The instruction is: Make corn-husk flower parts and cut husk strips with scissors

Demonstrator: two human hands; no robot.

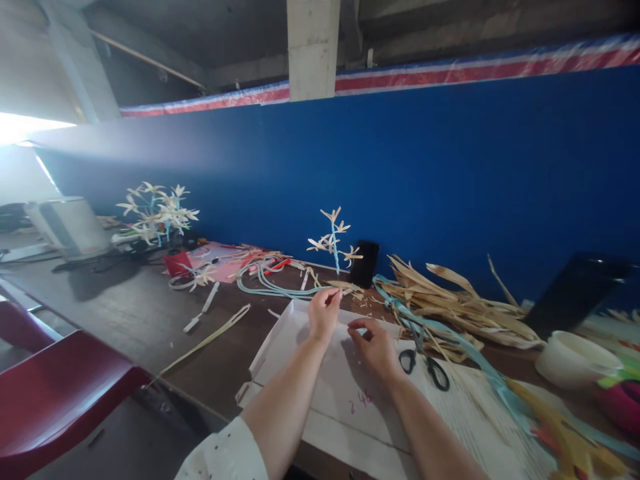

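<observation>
My left hand [324,312] is raised over the far part of a white cardboard box [320,380], its thumb and fingers pinched together. A small pale husk-like bit shows by its fingertips, but I cannot make out what they hold. Lower and to the right, my right hand [375,347] has its fingers curled in, thumb near forefinger; whatever lies between them is too small to name. Just right of that hand, black-handled scissors [424,367] rest on a printed sheet [475,407]. Beyond the hands stands a blue-stemmed stalk of husk flowers [334,237].
Dry corn husks [445,300] are heaped at the right, with blue ribbon [465,347] and a white bowl [577,360] beside them. A phone [364,263] leans on the blue partition [450,173]. Leftward are light-blue cords [270,288], a flower bunch [160,217] and a kettle [75,227].
</observation>
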